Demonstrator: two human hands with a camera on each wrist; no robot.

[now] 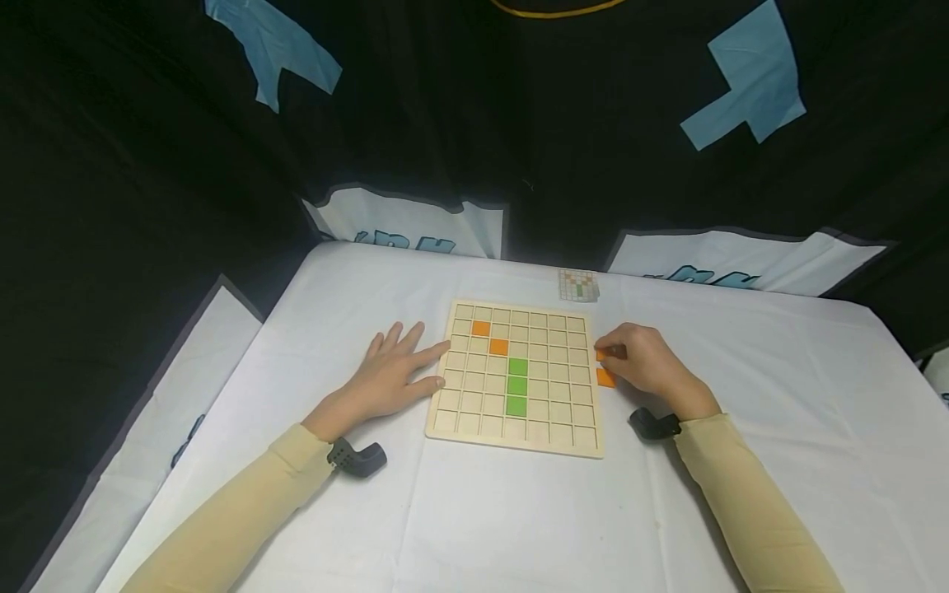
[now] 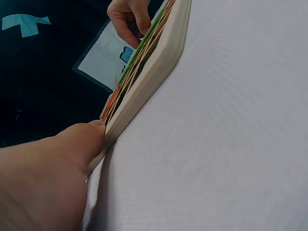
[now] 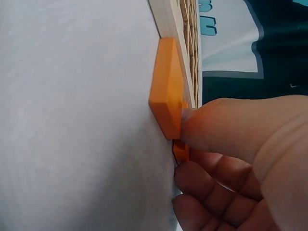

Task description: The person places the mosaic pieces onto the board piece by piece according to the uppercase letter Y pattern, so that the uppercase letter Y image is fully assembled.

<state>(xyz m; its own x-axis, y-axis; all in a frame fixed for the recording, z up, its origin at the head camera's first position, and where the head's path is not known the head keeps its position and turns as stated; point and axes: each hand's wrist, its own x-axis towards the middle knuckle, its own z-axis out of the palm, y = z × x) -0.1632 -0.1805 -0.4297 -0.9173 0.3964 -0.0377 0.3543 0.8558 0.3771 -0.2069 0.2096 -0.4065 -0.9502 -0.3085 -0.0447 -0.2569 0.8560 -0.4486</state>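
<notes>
A light wooden grid board [image 1: 563, 412] lies flat on the white table, with two orange tiles and three green tiles [image 1: 516, 385] set in its squares. My left hand [image 1: 381, 379] is spread at the board's left edge; in the left wrist view its thumb [image 2: 91, 137] presses the board's side. By the right edge, my right hand [image 1: 645, 358] has its thumb and fingers curled round an orange tile [image 3: 181, 151], partly hidden by them. A second orange tile [image 3: 166, 86] lies nearer in the right wrist view, against the board's side and just beside the thumb.
A small card [image 1: 578, 285] printed with a grid pattern lies behind the board, near the table's back edge. Dark curtains [image 1: 445, 123] with blue tape patches hang behind the table [image 1: 511, 527]. Each wrist wears a dark strap mount [image 1: 359, 459].
</notes>
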